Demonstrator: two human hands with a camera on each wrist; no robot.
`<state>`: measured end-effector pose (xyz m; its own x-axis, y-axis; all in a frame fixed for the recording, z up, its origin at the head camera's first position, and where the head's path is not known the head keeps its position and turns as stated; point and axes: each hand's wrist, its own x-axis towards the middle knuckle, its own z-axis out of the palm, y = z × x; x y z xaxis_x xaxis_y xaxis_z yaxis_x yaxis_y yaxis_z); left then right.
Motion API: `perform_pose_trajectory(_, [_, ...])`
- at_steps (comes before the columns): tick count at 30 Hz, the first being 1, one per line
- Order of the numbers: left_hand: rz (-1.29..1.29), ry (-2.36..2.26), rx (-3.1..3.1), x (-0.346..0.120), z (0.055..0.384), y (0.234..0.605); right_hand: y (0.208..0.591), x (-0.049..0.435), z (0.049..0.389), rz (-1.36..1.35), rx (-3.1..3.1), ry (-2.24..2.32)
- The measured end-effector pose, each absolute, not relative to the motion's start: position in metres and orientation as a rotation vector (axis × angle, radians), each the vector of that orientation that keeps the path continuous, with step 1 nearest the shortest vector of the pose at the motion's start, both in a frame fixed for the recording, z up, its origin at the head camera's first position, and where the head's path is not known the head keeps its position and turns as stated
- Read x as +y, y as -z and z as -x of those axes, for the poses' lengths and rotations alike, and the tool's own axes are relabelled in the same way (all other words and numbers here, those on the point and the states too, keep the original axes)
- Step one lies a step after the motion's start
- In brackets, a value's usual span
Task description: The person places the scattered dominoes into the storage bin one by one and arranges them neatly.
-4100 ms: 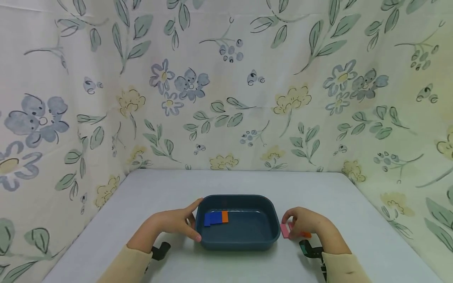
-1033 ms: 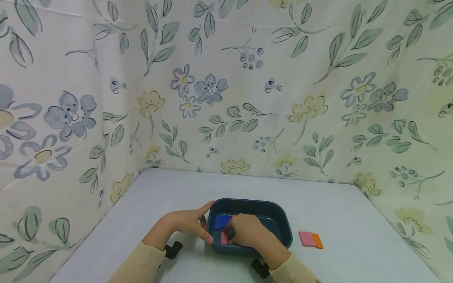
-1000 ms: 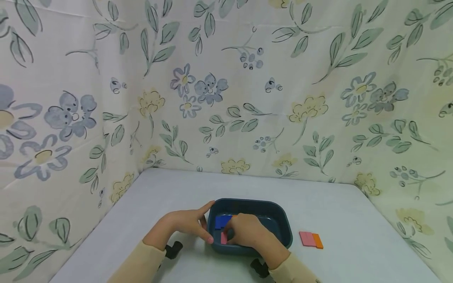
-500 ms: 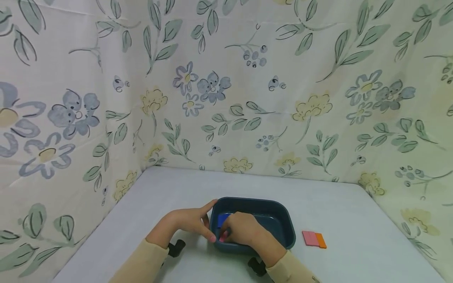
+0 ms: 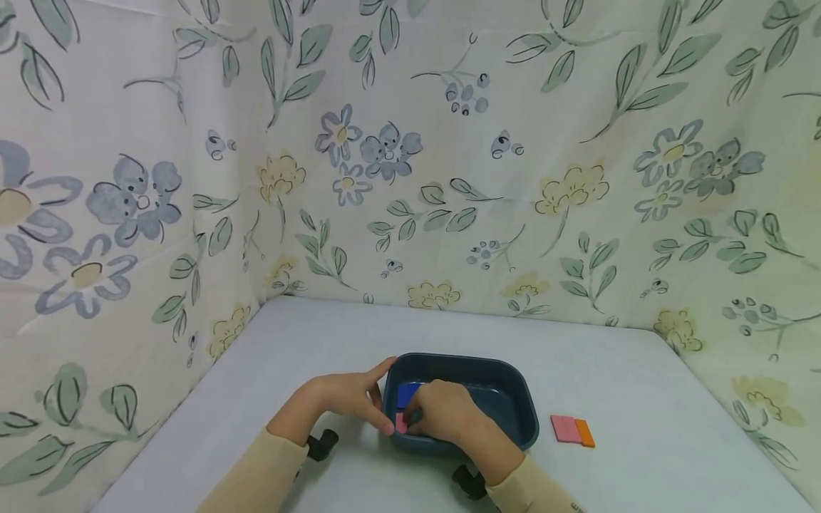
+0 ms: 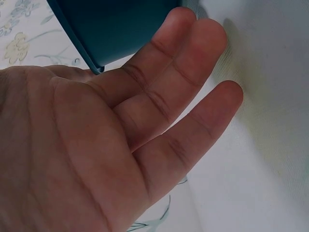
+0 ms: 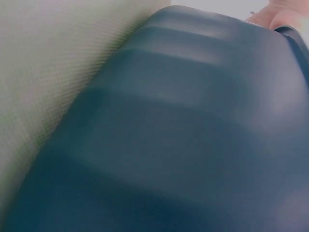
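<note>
A dark blue-green rectangular tray (image 5: 522,399) sits on the table. My left hand (image 5: 349,394) rests against its left end, thumb at the near corner, forefinger at the far one; in the left wrist view its other fingers (image 6: 166,104) stretch out below the rim. Inside the tray is my right hand (image 5: 442,410), fingers bent down at the right edge of a pink tile (image 5: 400,422) in the near left corner. Blue tiles (image 5: 407,394) lie just behind it. The right hand hides the orange piece seen earlier. Only the tray's outer wall (image 7: 169,121) fills the right wrist view.
To the tray's right, pink tile pieces (image 5: 564,429) lie against an orange tile (image 5: 584,432) on the white table (image 5: 333,320). Behind hangs a floral curtain (image 5: 449,157). A black wrist device (image 5: 323,445) sits under the left forearm.
My right hand went from the loose tiles into the tray with a pink tile. That tile looked tilted half a second ago and now lies flatter in the corner. The left hand stayed at the tray.
</note>
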<state>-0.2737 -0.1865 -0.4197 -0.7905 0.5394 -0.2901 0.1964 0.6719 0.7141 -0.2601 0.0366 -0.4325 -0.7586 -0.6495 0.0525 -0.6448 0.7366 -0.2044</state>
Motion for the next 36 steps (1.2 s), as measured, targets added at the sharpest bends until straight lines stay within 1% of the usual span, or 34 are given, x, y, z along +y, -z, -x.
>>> perform_pose_trajectory(10, [-0.565,-0.979,2.367,-0.184,0.274,0.422,0.439,0.036,0.263,1.048,2.981,0.318])
perform_pose_trajectory(15, [-0.572,-0.959,2.380,-0.183,0.274,0.423,0.434,0.044,0.262,1.032,2.977,0.364])
perform_pose_trajectory(20, [-0.561,-0.931,2.404,-0.184,0.273,0.419,0.426,0.061,0.263,0.992,2.954,0.465])
perform_pose_trajectory(26, [-0.541,-0.921,2.419,-0.180,0.274,0.420,0.430,0.094,0.262,0.924,2.954,0.632])
perform_pose_trajectory(31, [-0.523,-0.924,2.427,-0.182,0.273,0.421,0.434,0.116,0.262,0.959,2.888,0.756])
perform_pose_trajectory(36, [-0.536,-0.950,2.419,-0.183,0.275,0.422,0.429,0.138,0.261,1.007,2.726,0.914])
